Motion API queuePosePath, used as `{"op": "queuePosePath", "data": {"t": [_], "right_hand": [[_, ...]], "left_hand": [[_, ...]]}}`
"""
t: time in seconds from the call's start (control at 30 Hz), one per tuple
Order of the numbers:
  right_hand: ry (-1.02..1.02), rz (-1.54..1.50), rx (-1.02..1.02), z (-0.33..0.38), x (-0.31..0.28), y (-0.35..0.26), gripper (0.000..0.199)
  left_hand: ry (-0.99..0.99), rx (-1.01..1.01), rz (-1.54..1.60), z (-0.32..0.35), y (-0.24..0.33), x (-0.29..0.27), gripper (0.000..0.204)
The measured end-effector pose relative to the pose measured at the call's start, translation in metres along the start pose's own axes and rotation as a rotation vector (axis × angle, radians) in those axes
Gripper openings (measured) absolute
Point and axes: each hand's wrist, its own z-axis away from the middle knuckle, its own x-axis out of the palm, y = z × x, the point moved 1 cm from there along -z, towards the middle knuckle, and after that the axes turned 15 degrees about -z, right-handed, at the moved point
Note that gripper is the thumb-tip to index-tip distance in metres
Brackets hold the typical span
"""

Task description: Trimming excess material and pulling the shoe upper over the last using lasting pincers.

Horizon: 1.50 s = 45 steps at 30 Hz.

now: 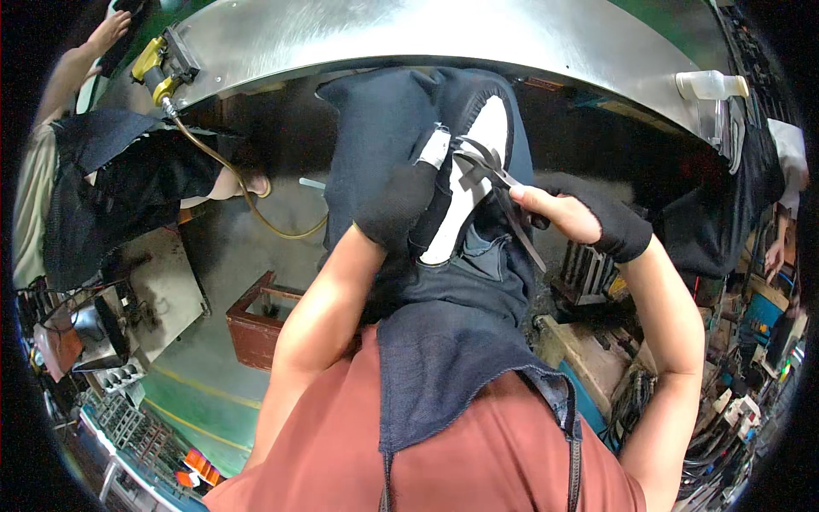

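Observation:
Across my denim-covered lap lies a shoe upper [493, 128] on a last, its white underside facing up and its dark edge gathered around it. My left hand [399, 200], in a black fingerless glove with white wrapping on a finger, is closed around the shoe's left side. On the right, my right hand [589, 220], also gloved, grips a small tool with a metal end [505, 177] and a dark handle. The tool's exact kind is unclear. Thin dark grey strips [525, 235] curl over the white underside and hang beside the tool.
A metal workbench [444, 34] curves along the far side. On it are a yellow air tool [152, 64] with a hose [217, 158] and a clear bottle [712, 85]. A brown wooden stool [256, 328] stands left. Other people sit at both sides. Metal racks [584, 273] stand right.

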Motion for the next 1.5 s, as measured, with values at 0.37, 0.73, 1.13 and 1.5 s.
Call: {"op": "queuePosePath", "data": {"t": [0.37, 0.73, 1.13, 1.5], "right_hand": [[0.371, 0.974, -0.461, 0.039, -0.013, 0.009, 0.031], [0.221, 1.027, -0.514, -0.010, 0.008, -0.005, 0.043], [-0.012, 0.917, -1.106, 0.018, 0.045, -0.023, 0.037], [0.260, 0.598, -0.767, 0.039, 0.040, 0.040, 0.031]], "left_hand": [[0.443, 0.127, -0.270, -0.011, 0.023, 0.030, 0.059], [-0.078, 0.258, -0.060, 0.001, 0.003, 0.007, 0.111], [0.030, 0.323, -0.116, -0.003, -0.023, 0.014, 0.118], [0.281, 0.186, -0.146, 0.006, -0.004, 0.032, 0.114]]}}
